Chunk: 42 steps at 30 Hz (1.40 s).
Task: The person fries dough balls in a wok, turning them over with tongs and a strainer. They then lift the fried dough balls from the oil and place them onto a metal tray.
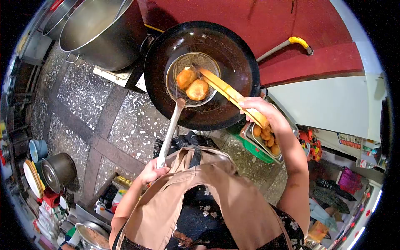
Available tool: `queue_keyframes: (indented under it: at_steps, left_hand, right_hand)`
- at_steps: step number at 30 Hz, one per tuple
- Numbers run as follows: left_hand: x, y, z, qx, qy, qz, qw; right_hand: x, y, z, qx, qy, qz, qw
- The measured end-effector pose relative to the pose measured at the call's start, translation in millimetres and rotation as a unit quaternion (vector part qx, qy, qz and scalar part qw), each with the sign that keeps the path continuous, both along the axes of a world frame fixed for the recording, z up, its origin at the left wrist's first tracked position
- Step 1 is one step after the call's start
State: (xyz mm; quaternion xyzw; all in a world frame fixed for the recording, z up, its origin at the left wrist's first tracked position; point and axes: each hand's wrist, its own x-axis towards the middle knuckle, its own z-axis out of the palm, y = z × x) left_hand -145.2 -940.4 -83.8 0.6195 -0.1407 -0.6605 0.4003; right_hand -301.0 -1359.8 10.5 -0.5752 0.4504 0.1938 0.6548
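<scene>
A wide dark wok (pixel 239 50) stands in front of me with a round mesh skimmer (pixel 181 62) inside its rim. Two golden fried pieces (pixel 196 90) lie side by side on the mesh. My left hand (pixel 154 171) is closed around the end of the skimmer's long metal handle, close to my apron. Long bamboo tongs (pixel 228 90) are gripped in my right hand (pixel 261 109), past the wok's right edge. Their tips reach over the mesh, right at the upper side of the fried pieces.
To the right of the wok, below my right forearm, a metal tray (pixel 253 143) holds several fried pieces, beside a green basket (pixel 257 152). A tall metal pot (pixel 108 48) stands at the upper left. A pipe with a yellow end (pixel 279 48) sticks out behind the wok.
</scene>
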Motion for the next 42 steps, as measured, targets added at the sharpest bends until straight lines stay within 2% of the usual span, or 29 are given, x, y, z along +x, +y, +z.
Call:
queue_keyframes:
  at_steps: [6, 8, 10, 12, 14, 16, 17, 18, 21, 26, 30, 32, 33, 35, 38, 39, 40, 41, 42]
  left_hand:
    - [2.1, -0.3, 3.2, 0.005, 0.019, 0.014, 1.0]
    - [1.1, 0.4, 1.1, 0.005, 0.022, 0.02, 1.0]
    - [0.7, 1.6, -1.1, 0.004, 0.026, 0.027, 0.999]
    - [0.8, 3.4, -2.6, 0.003, 0.03, 0.031, 0.999]
    - [1.2, 4.9, -3.4, 0.001, 0.028, 0.03, 0.999]
    - [2.2, 2.8, 1.6, -0.001, 0.026, 0.026, 0.999]
    - [4.1, -0.5, 8.1, 0.014, 0.011, 0.008, 1.0]
    - [5.3, -3.1, 12.1, 0.028, -0.005, -0.012, 1.0]
    - [4.6, 0.8, 6.5, 0.005, 0.002, 0.009, 1.0]
    - [3.9, 4.9, 1.4, -0.006, 0.03, 0.021, 0.999]
    - [3.0, 8.9, -2.9, -0.017, 0.031, 0.017, 0.999]
    - [1.2, 7.9, 0.7, -0.014, 0.036, 0.032, 0.999]
    - [0.5, 7.0, 3.6, -0.009, 0.041, 0.048, 0.998]
    - [0.5, 5.3, 7.1, -0.012, 0.04, 0.048, 0.998]
    - [0.5, 5.5, 7.3, -0.016, 0.031, 0.042, 0.999]
    - [0.0, 5.0, 7.6, -0.018, 0.024, 0.035, 0.999]
    - [-0.1, 4.1, 8.2, -0.018, 0.024, 0.035, 0.999]
    - [0.6, 2.4, 9.1, -0.01, 0.03, 0.033, 0.999]
    - [2.4, 0.0, 11.1, -0.002, 0.035, 0.03, 0.999]
  right_hand:
    - [13.2, 5.2, 0.9, -0.076, -0.001, 0.032, 0.997]
    - [8.1, 2.2, -18.2, -0.186, -0.035, 0.096, 0.977]
    - [8.9, 5.0, -8.9, -0.195, 0.003, 0.115, 0.974]
    - [9.5, 12.0, 4.0, -0.277, 0.034, 0.148, 0.949]
    - [10.9, 17.0, 18.4, -0.3, 0.054, 0.168, 0.937]
    - [15.3, 28.0, 33.7, -0.396, 0.041, 0.162, 0.903]
    - [20.9, 33.0, 38.5, -0.433, 0.052, 0.199, 0.878]
    - [22.5, 39.2, 31.9, -0.537, 0.046, 0.232, 0.81]
    - [33.2, 49.6, 32.1, -0.53, 0.111, 0.235, 0.807]
    - [26.8, 51.4, 15.7, -0.641, 0.091, 0.289, 0.705]
    - [14.6, 47.9, 9.6, -0.677, 0.074, 0.305, 0.666]
    - [8.5, 46.6, 6.1, -0.726, 0.034, 0.312, 0.612]
    - [4.1, 44.7, 0.8, -0.727, 0.035, 0.312, 0.611]
    - [-5.3, 39.5, -8.9, -0.76, 0.009, 0.307, 0.572]
    - [-21.1, 38.6, -3.5, -0.752, 0.026, 0.309, 0.581]
    - [-24.5, 44.2, 1.0, -0.714, 0.057, 0.284, 0.637]
    - [-27.8, 51.4, -0.1, -0.71, 0.052, 0.228, 0.665]
    - [-30.4, 57.6, 6.8, -0.58, -0.007, 0.166, 0.798]
    - [-29.7, 66.0, 16.4, -0.426, -0.067, 0.096, 0.897]
